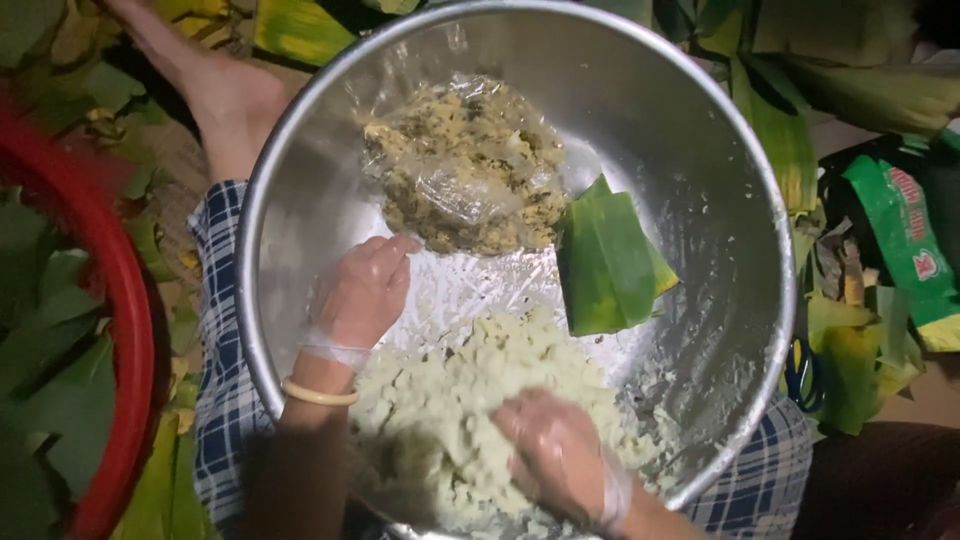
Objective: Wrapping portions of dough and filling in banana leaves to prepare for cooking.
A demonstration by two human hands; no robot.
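Right hand (558, 455) (gloved) grip pinching pale rice (470, 400); left hand (362, 292) grip spread above bowl (700, 150).

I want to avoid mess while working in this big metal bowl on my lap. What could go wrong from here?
1. The metal bowl seems to rest on the lap, so it may tip while the right hand presses into the pale dough.
2. The left hand is close to the filling in plastic wrap; the thin wrap might tear.
3. The folded green leaf lies beside the dough and could get smeared.
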